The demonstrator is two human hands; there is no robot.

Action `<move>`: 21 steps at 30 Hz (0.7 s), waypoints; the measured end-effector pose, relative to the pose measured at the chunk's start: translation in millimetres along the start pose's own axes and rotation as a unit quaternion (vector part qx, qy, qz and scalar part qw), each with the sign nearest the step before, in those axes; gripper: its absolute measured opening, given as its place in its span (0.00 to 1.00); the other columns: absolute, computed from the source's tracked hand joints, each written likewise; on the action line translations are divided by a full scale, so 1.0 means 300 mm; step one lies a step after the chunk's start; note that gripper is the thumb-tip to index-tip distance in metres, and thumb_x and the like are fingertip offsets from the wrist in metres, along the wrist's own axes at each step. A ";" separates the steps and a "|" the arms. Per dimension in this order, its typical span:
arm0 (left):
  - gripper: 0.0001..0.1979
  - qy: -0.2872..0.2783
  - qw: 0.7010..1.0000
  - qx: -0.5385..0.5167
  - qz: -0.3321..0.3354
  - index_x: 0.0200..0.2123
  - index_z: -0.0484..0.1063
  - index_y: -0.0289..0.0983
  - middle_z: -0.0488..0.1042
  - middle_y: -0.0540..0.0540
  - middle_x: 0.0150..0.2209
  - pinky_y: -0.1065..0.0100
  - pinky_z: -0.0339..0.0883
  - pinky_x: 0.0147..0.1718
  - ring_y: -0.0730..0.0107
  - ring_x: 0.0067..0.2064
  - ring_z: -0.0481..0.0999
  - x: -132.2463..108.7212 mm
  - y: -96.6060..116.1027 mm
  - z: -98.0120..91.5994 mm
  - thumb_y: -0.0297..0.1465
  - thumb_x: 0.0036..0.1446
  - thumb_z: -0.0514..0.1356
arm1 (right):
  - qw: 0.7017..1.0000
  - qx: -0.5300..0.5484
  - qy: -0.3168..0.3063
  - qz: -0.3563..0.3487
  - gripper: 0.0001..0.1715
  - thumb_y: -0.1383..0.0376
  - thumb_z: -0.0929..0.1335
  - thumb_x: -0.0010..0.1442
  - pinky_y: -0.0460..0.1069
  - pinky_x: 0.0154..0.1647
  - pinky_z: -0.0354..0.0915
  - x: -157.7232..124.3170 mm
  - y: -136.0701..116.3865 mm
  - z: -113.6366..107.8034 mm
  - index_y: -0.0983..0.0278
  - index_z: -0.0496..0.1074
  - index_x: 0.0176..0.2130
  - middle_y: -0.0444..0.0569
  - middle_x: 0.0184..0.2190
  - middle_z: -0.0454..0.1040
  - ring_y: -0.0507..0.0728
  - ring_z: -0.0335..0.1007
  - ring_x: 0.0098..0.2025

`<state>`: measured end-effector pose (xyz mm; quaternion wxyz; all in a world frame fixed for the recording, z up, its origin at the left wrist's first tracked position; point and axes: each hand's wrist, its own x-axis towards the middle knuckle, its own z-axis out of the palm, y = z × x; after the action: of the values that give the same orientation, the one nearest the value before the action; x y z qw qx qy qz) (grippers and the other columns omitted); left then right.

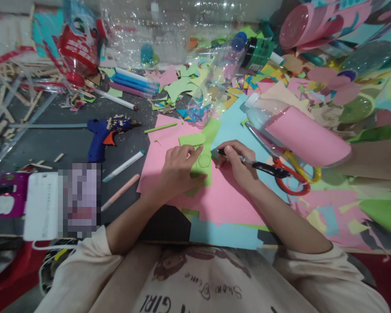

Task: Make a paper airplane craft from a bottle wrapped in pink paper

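Observation:
My right hand [239,163] grips a black pen [247,161], its tip close to the right edge of a green paper piece [206,174]. A small circle is drawn on that piece. Fingers apart, my left hand [180,167] lies flat on the green paper and holds nothing. Beneath both sits a pink paper sheet [228,204]. Another green paper piece [192,139] with a rounded end lies just above my left hand. Red and yellow-handled scissors [291,184] lie right of the pen.
A blue glue gun [99,137] rests at left, near a teal marker [124,166] and a peach marker [120,192]. A pink-wrapped bottle [308,134] lies at right. Paper scraps [182,87] and clear plastic bottles [143,30] crowd the back.

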<state>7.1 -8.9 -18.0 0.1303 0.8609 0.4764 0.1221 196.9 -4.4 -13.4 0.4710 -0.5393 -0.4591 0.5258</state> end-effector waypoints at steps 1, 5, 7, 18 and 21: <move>0.34 -0.007 1.000 -0.001 0.004 0.61 0.66 0.33 0.70 0.37 0.45 0.57 0.59 0.46 0.53 0.46 0.67 0.000 -0.001 -0.005 0.43 0.55 0.64 | 1.000 -0.001 -0.011 0.008 0.25 0.43 0.71 0.52 0.46 0.19 0.63 0.000 0.000 0.000 0.62 0.73 0.30 0.40 0.19 0.71 0.50 0.68 0.17; 0.33 -0.017 1.000 0.002 0.019 0.63 0.65 0.35 0.70 0.37 0.46 0.58 0.59 0.46 0.55 0.46 0.66 0.001 -0.013 -0.010 0.47 0.60 0.59 | 0.999 -0.001 -0.023 0.028 0.19 0.49 0.72 0.54 0.46 0.20 0.62 -0.002 0.000 0.000 0.61 0.72 0.30 0.39 0.18 0.71 0.49 0.67 0.18; 0.30 -0.008 1.000 0.003 0.020 0.62 0.66 0.37 0.70 0.37 0.46 0.58 0.58 0.45 0.56 0.46 0.66 0.001 -0.019 -0.004 0.47 0.62 0.57 | 0.999 -0.011 -0.021 0.030 0.13 0.54 0.71 0.54 0.46 0.23 0.63 -0.006 0.000 0.002 0.61 0.71 0.29 0.39 0.19 0.72 0.49 0.67 0.20; 0.30 0.007 1.000 -0.002 0.017 0.61 0.68 0.39 0.69 0.38 0.46 0.58 0.60 0.45 0.56 0.46 0.65 -0.003 -0.025 -0.011 0.45 0.57 0.63 | 0.993 -0.112 -0.025 0.023 0.06 0.60 0.68 0.46 0.47 0.23 0.57 -0.027 -0.018 0.040 0.60 0.69 0.24 0.40 0.17 0.69 0.50 0.61 0.20; 0.32 0.005 1.000 -0.009 0.020 0.61 0.68 0.38 0.68 0.37 0.46 0.58 0.61 0.46 0.56 0.46 0.66 -0.003 -0.028 -0.015 0.46 0.57 0.63 | 0.991 -0.127 -0.026 0.016 0.04 0.62 0.67 0.47 0.47 0.23 0.57 -0.024 -0.017 0.039 0.60 0.69 0.24 0.40 0.17 0.68 0.50 0.60 0.20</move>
<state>-1.4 -4.7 -16.9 0.1335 0.8685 0.4584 0.1335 185.0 -10.5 -7.5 0.3784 -0.5881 -0.5258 0.4842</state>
